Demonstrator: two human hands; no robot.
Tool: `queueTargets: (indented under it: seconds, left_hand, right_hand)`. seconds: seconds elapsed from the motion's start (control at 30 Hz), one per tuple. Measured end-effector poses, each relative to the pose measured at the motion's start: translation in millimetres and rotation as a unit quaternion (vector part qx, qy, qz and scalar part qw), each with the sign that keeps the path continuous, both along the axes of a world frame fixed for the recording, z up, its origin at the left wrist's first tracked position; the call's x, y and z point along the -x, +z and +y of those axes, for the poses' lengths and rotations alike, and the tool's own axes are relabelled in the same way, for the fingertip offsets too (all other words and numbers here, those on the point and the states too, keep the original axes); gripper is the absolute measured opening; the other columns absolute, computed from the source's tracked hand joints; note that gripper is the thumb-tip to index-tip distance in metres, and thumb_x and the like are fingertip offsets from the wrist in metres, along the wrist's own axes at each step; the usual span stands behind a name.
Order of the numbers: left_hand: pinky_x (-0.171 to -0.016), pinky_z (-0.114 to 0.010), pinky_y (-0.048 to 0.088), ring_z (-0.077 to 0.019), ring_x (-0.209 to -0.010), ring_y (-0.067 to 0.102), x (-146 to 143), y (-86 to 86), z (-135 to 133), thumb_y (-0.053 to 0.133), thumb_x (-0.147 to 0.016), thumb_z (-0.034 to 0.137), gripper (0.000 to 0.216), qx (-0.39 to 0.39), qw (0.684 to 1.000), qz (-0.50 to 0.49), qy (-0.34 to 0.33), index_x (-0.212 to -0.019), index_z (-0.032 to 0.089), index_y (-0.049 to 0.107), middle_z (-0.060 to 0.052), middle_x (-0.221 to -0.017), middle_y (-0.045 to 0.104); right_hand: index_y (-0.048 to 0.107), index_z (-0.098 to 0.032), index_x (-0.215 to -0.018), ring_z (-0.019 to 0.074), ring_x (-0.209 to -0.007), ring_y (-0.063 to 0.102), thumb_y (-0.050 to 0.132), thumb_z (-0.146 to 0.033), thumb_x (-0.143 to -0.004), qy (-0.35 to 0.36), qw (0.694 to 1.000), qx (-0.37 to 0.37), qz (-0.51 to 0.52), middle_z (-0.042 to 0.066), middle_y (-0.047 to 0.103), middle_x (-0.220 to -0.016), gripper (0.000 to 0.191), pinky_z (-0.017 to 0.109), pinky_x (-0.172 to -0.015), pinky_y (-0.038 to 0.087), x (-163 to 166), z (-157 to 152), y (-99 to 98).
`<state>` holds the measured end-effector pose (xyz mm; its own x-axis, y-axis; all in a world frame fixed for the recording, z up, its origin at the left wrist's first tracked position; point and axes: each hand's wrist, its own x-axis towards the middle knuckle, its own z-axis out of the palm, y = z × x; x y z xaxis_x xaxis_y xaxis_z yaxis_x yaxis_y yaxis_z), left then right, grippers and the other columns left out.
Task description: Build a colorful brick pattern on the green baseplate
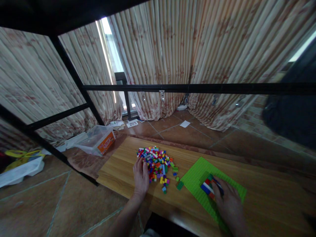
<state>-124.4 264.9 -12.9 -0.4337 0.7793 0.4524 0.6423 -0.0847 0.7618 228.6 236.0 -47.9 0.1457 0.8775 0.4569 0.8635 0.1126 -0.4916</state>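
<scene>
In the head view, the only one I have, my right hand is over the green baseplate, thumb and fingers closed about the right side of a small brick block. The block sits at about the middle of the baseplate as I see it; whether it is pressed onto the studs or only resting there, I can't tell. My left hand is at the near left edge of the heap of loose bricks, fingers bent down among the pieces; whether they pinch one, I can't tell.

By my judgement only a little is put together: one compact cluster of blue, white, red, green and orange pieces. Far more is left loose on the wooden table, with a few strays between the heap and the baseplate, among them a dark green brick just beside the baseplate's left corner. Most of the green surface that I can see is bare.

As for direction, the white strip in the block slants from upper left to lower right, roughly along the baseplate's longer-looking edges, and away from my left hand toward my right wrist. My right fingers cover the block's right side, so I can't settle its full long axis. The baseplate lies flat and askew to the table's edge, one corner pointing away from me, its near end partly hidden under my right arm
</scene>
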Motion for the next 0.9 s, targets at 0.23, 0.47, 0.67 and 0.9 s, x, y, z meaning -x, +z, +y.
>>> queueTargets:
  seconds: [0.23,0.47,0.67,0.9]
  left_hand:
    - [-0.103,-0.043,0.045,-0.0243,-0.119,0.056,-25.0,0.2,-4.2,0.040,-0.097,0.039,0.038,-0.035,0.998,-0.054,0.010,-0.124,0.020,0.059,-0.012,-0.123,0.063]
    - [-0.100,-0.046,0.044,-0.0261,-0.110,0.059,1.0,11.7,12.8,0.051,-0.087,0.024,0.031,-0.023,0.998,0.053,0.003,-0.114,0.020,0.064,-0.010,-0.115,0.066]
    - [-0.100,-0.058,0.037,-0.0353,-0.116,0.054,14.9,34.4,44.9,0.058,-0.082,0.022,0.027,0.139,0.959,0.246,-0.004,-0.106,0.021,0.070,-0.014,-0.129,0.060]
    - [-0.098,-0.057,0.039,-0.0348,-0.115,0.055,17.1,34.6,54.3,0.052,-0.085,0.021,0.023,0.160,0.949,0.272,-0.023,-0.097,0.019,0.071,-0.013,-0.126,0.063]
  right_hand:
    - [0.063,-0.020,-0.115,0.0300,-0.100,0.060,0.038,-0.055,-0.090,-0.002,1.000,0.005,0.001,0.012,0.068,-0.113,0.050,0.049,-0.091,0.045,0.1,-0.8,-0.2]
    - [0.062,-0.017,-0.116,0.0289,-0.102,0.058,0.036,-0.053,-0.093,-0.006,1.000,0.006,0.004,0.013,0.068,-0.111,0.050,0.047,-0.094,0.044,5.1,-2.8,6.6]
    - [0.063,-0.017,-0.116,0.0295,-0.104,0.057,0.038,-0.050,-0.093,-0.012,1.000,0.008,0.016,0.012,0.067,-0.113,0.047,0.048,-0.096,0.043,8.3,-2.8,10.1]
    - [0.065,-0.017,-0.114,0.0275,-0.106,0.057,0.041,-0.047,-0.093,-0.017,0.996,0.002,0.088,0.012,0.068,-0.113,0.044,0.050,-0.099,0.043,12.8,-2.9,16.1]
